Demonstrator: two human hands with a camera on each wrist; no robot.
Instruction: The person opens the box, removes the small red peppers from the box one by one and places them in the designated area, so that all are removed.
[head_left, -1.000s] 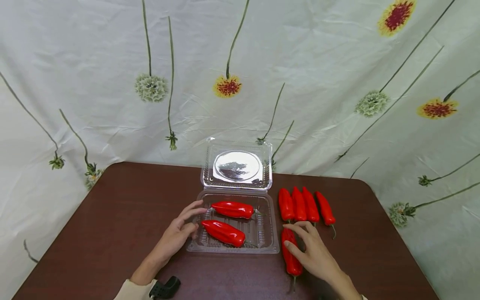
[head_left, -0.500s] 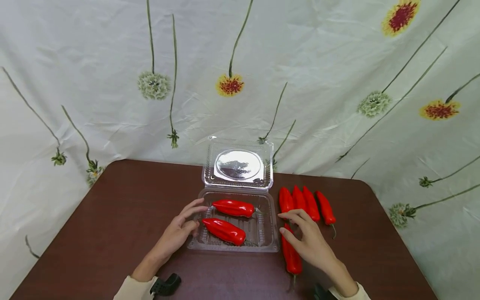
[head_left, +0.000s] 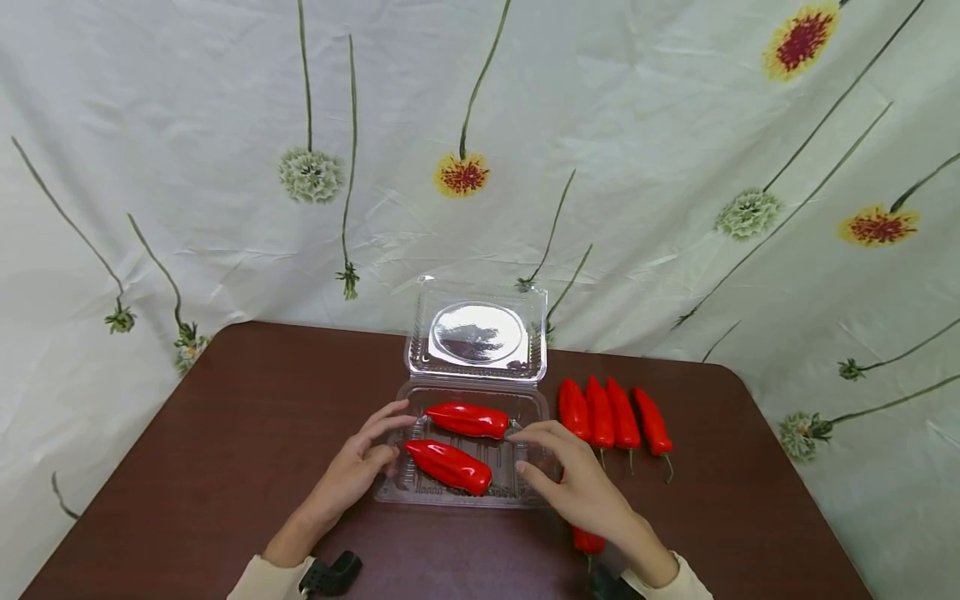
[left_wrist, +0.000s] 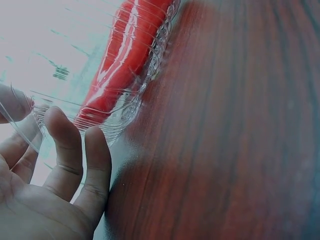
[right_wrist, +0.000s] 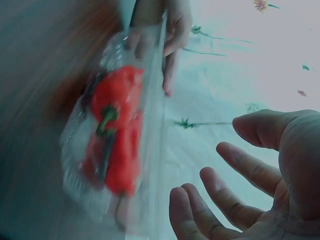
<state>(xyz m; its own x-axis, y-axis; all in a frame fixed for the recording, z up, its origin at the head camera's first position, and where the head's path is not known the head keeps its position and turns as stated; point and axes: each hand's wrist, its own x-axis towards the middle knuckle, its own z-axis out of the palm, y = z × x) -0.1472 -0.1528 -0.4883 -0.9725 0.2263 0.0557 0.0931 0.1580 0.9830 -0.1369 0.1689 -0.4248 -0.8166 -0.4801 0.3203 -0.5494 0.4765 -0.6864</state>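
Observation:
A clear plastic clamshell container [head_left: 420,493] sits on the table, lid [head_left: 477,367] raised at the back. Inside lie two red chili peppers, the rear one [head_left: 467,419] and the front one [head_left: 450,467], tips to the left. My left hand [head_left: 352,468] holds the container's left rim; in the left wrist view its fingertips [left_wrist: 95,137] bend against the clear wall. My right hand [head_left: 577,479] hovers over the right rim, fingers spread and holding nothing, as the right wrist view shows. Beneath its wrist is another pepper [head_left: 588,542], mostly hidden.
To the right of the container, several red peppers [head_left: 600,417] lie in a row, stems toward me; the rightmost [head_left: 652,421] is slightly apart. The dark brown table [head_left: 262,417] ends at a flowered cloth backdrop [head_left: 637,167].
My right hand has left the loose pepper at the right and moved left over the container's right rim. The left hand stays at the left rim; the peppers have not moved.

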